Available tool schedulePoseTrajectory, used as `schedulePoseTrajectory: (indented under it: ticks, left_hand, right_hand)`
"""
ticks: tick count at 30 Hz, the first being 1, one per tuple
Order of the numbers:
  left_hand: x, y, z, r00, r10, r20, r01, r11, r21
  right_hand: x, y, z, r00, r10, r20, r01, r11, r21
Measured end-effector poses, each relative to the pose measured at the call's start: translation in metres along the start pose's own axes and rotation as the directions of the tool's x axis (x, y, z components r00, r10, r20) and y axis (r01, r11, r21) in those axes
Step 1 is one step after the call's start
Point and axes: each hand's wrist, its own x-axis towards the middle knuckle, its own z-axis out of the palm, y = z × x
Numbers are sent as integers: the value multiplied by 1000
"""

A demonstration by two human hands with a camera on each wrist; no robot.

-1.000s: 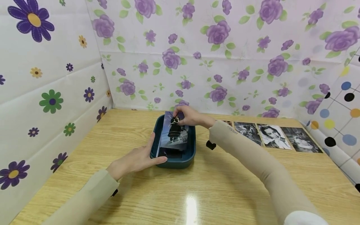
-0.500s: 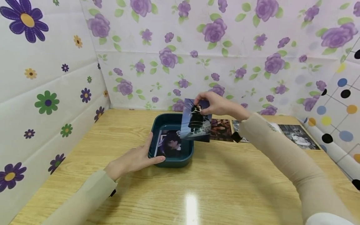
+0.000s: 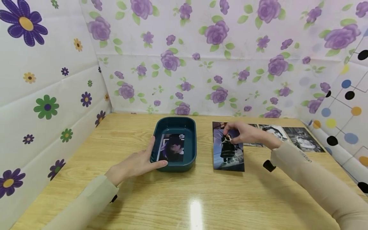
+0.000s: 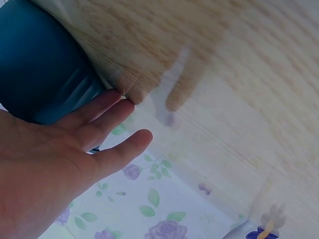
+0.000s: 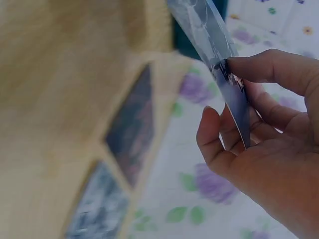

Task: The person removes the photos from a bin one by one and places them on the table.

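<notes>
My right hand [image 3: 250, 134] pinches a blue-toned photo [image 3: 227, 158] by its upper part, thumb in front and fingers behind. The photo shows a figure in dark clothes and overlaps another photo on the table in the head view. From the right wrist view, the held photo [image 5: 234, 94] is seen nearly edge-on and slightly bowed. My left hand [image 3: 135, 167] rests against the near left corner of a dark teal plastic box [image 3: 190, 153], thumb over the front rim. Its fingers lie fairly straight along the box's side in the left wrist view. Inside the box lies a photo of a dark-haired person [image 3: 172, 150].
Photos lie in a row at the back right: a mostly covered dark one [image 3: 219, 125], a black-and-white portrait [image 3: 274, 131] and a grey one [image 3: 304, 139] at the end. The wooden table [image 3: 129, 204] meets flowered sheets [image 3: 201, 80] behind and at the left.
My right hand has lifted the blue-toned photo out of the box and carried it right, then lowered it. The photo underneath in the box is uncovered. My left hand stays at the box.
</notes>
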Motion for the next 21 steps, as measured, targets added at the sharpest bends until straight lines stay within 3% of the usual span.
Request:
schedulePoseTrajectory:
  ticks: [5,16,21]
  left_hand:
    - [-2,-1,0,1000,-2,-3,2,1000,-6]
    - [-1,-1,0,1000,5,-4,-5,1000,-8]
    - [-1,0,0,1000,12,-5,-12,1000,-9]
  right_hand:
    - [-9,18,16,998,59,38,-58,998,-32]
    - [-7,33,42,1000,-15,10,16,987,-162]
    - [-7,34,49,999,-34,-29,25,966,-258]
